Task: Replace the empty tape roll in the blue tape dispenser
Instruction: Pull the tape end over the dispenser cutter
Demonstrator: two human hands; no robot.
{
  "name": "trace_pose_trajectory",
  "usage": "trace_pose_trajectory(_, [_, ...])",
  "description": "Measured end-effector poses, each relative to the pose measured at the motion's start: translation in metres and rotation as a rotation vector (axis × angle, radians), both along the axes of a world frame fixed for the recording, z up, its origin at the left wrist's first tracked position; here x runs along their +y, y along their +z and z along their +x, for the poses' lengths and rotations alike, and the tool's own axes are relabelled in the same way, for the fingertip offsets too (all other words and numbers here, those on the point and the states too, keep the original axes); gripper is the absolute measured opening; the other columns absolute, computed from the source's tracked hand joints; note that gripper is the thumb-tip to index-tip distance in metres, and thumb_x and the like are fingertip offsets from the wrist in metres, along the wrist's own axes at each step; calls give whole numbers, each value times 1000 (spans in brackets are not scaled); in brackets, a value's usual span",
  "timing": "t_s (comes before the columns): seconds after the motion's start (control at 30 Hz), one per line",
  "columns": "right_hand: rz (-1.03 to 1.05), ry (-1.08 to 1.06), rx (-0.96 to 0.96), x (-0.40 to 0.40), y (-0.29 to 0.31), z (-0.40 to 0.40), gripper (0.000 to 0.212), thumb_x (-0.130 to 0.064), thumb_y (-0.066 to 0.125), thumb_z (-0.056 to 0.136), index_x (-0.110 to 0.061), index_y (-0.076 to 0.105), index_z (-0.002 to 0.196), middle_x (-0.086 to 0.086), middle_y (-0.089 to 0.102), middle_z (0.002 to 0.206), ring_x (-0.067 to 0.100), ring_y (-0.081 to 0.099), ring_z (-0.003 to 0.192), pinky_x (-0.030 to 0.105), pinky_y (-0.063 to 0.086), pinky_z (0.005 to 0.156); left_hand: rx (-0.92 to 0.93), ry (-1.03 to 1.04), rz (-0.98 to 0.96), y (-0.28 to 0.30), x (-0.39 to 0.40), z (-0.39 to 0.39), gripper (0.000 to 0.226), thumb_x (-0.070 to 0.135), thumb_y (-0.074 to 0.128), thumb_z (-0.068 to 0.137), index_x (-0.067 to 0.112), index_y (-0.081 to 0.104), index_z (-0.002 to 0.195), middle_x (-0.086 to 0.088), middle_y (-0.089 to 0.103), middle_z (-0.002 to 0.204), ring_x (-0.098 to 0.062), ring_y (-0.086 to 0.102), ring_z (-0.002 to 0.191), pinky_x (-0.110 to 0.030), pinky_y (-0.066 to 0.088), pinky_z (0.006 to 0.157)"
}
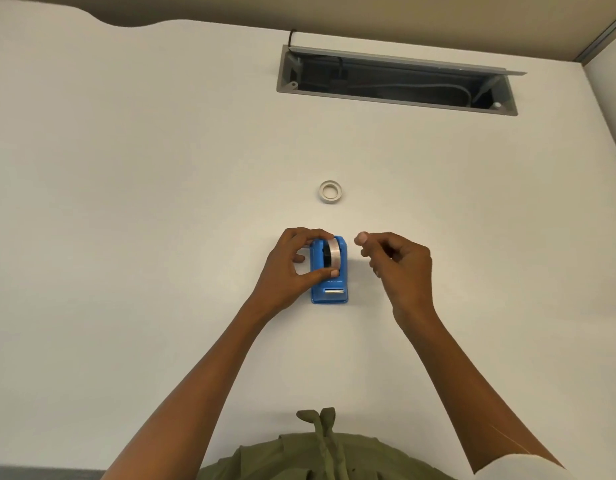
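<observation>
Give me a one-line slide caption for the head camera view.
Left hand seats a tape roll in the blue dispenser; right hand hovers beside, empty core behind.

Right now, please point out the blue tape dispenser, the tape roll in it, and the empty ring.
blue tape dispenser (334, 296): head view, front base.
tape roll (333, 252): head view, outer band.
empty ring (322, 192): head view, left rim.

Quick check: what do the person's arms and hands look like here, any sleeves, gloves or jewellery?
Both forearms are bare, no gloves, rings or watch showing on the left hand or right hand. A white sleeve edge shows at the right upper arm. An olive-green garment with a tied cord covers the torso.
</observation>
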State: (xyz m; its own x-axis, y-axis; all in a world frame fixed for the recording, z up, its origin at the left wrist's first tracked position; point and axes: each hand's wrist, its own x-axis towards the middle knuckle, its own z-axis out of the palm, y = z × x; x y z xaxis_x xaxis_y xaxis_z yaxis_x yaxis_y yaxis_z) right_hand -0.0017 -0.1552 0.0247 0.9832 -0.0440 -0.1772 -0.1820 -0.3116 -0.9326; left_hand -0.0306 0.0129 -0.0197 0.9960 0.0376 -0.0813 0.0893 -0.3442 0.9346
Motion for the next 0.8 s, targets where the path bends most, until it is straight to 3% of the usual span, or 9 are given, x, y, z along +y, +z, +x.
trace_pose_trajectory(0.1, [5,-29,134,1,3,-7,15,-34,68,80,-23,74,72,-10,67,61,0,55,53,18,43,56,-1,-3,-7,0,0,1,49,26,79,71,28,56,114,3,53,121,-7,54,106,-7,44,78])
trace_pose_trajectory(0.3, [213,-77,577,12,12,-15,35,-44,67,79,-12,77,69,-2,70,60,9,47,46,20,38,43,-41,6,-6,0,-1,0,47,21,78,72,32,54,110,4,54,117,-2,53,102,-6,43,77])
trace_pose_trajectory(0.43, [233,-123,627,18,14,-15,36,-43,72,76,-7,75,71,5,69,67,11,45,46,20,34,39,-42,3,-1,0,-1,1,51,20,79,72,45,49,104,8,52,115,1,53,101,-8,43,76])
trace_pose_trajectory(0.5, [241,-137,641,19,14,-16,32,-40,73,75,-8,75,70,4,66,62,10,45,44,19,34,37,-38,-4,-3,-1,0,1,50,19,79,71,41,51,106,8,52,115,0,53,101,-11,43,77])
trace_pose_trajectory(0.57, [273,-147,644,20,14,-17,29,-37,74,74,-8,74,68,3,65,60,9,46,42,18,35,35,-42,-20,-8,0,2,0,49,24,79,70,39,53,109,9,53,116,0,53,103,-14,44,79])
trace_pose_trajectory(0.7, [303,-165,648,21,12,-18,27,-35,75,74,-8,75,67,3,65,60,10,46,43,19,35,35,-55,-42,-23,3,5,-3,44,35,71,72,53,50,106,18,53,114,-1,53,108,-21,48,85])
trace_pose_trajectory(0.8, [308,-155,653,20,12,-17,27,-32,78,72,-5,75,73,4,64,61,9,46,43,19,37,36,-53,-34,-37,3,5,-3,38,32,70,75,45,55,108,10,56,117,-6,55,110,-28,50,87])
